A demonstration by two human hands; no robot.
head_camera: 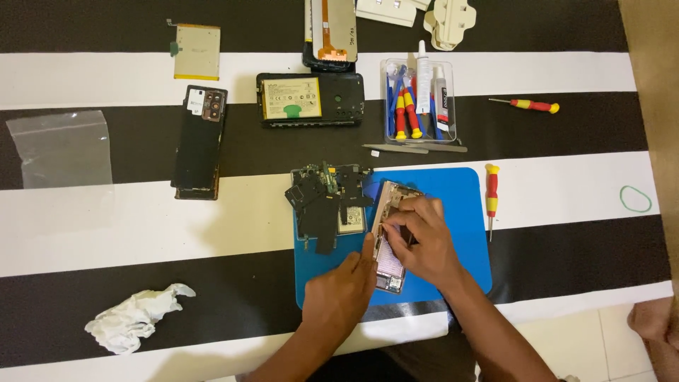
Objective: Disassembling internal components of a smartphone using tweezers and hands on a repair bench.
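Note:
An opened phone body (391,272) lies tilted on a blue work mat (460,212). My left hand (341,293) steadies the phone's lower left edge with the thumb against its side. My right hand (419,240) rests on top of the phone, fingertips pinched on something small at its upper middle; what it pinches is too small to tell. Left of the phone, on the mat, lie a circuit board and black shield pieces (327,201).
A phone frame with yellow battery (310,99), a black back cover (200,141), a loose battery (196,51), a screen (331,32), a clear tool tray (419,102), two red-yellow screwdrivers (491,198) (527,105), tweezers (410,148), a plastic bag (62,148), crumpled tissue (134,318), a green rubber band (635,199).

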